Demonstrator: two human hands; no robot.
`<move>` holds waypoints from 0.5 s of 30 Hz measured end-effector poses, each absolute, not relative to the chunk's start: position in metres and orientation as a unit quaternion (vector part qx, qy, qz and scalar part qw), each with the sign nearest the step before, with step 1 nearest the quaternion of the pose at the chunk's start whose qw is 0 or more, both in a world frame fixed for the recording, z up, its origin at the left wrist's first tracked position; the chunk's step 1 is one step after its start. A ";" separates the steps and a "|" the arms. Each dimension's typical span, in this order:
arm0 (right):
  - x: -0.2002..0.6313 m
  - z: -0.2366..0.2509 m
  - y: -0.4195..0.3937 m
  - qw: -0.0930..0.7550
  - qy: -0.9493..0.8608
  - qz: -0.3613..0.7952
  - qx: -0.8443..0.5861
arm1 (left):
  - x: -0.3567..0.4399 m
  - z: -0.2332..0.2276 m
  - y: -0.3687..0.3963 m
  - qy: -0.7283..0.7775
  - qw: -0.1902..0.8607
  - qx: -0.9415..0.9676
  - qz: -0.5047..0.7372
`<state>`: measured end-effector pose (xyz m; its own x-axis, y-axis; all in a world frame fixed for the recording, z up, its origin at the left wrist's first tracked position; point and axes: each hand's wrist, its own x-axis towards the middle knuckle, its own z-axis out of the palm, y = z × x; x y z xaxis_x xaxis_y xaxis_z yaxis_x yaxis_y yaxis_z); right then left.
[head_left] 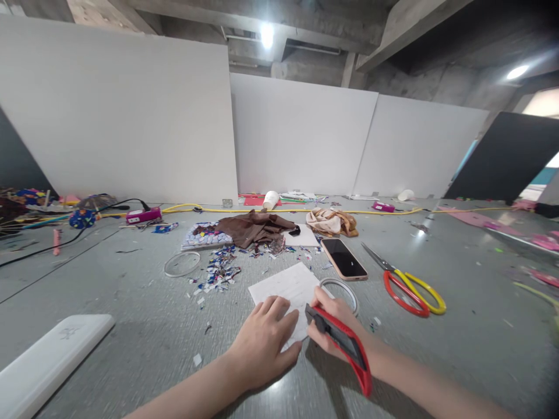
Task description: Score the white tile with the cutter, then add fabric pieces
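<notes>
While the cutter rests at the sheet's edge: no cut shows yet
Left hand [262,337]: spread flat, pinning white paper [288,288]
Right hand [334,323]: closed around red utility knife [343,343]
Paper: on the grey table [131,326], before phone [344,259]

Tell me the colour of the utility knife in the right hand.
Red and black utility knife, clearest in the head view.
</notes>
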<state>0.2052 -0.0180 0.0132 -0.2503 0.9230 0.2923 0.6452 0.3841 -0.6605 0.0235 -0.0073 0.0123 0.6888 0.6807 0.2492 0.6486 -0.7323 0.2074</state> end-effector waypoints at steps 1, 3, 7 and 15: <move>0.206 0.015 -0.018 0.338 -0.761 0.209 -0.512 | 0.023 0.012 -0.007 0.362 0.052 0.918 0.155; 0.209 0.019 -0.017 0.363 -0.753 0.193 -0.514 | 0.023 0.012 -0.007 0.362 0.051 0.918 0.154; 0.218 0.023 -0.009 0.391 -0.719 0.157 -0.553 | 0.023 0.012 -0.009 0.370 0.048 0.915 0.154; 0.221 0.014 -0.011 0.177 -0.792 -0.067 -0.580 | 0.023 0.013 -0.009 0.389 0.042 0.907 0.154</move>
<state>0.2206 -0.0111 0.0142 -0.2636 0.8955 0.3584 0.9429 0.3177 -0.1002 0.0227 -0.0089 0.0127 0.6503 0.7187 0.2462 0.6929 -0.6940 0.1955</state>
